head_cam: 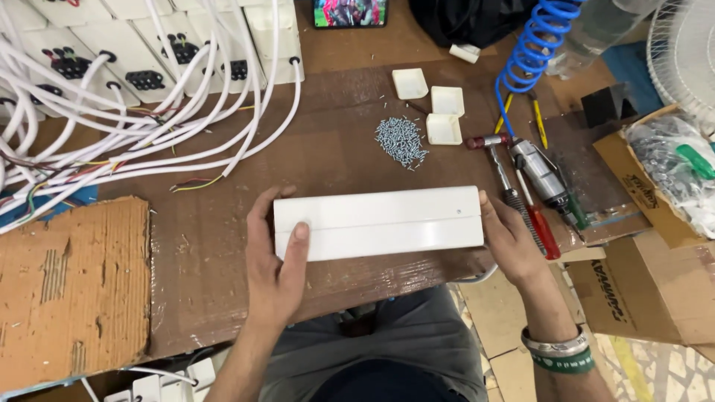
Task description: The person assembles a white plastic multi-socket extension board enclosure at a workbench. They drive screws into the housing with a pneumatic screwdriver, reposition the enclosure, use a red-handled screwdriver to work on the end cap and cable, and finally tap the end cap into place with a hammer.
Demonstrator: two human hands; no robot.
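A long white plastic power-strip casing (380, 222) lies flat side up near the front edge of the brown workbench (201, 246). My left hand (274, 257) grips its left end, thumb resting on the top face. My right hand (508, 240) holds the right end, with bracelets on that wrist. A white cable comes out below the casing's right end. Beyond the casing lies a small heap of silver screws (401, 140).
Three white square caps (439, 112) sit near the screws. A hammer (500, 167), an air screwdriver (544, 179) on a blue coiled hose (532, 48) and a red-handled screwdriver (540, 223) lie right. White power strips with cables (141, 82) fill the back left; cardboard (71, 286) covers the near left.
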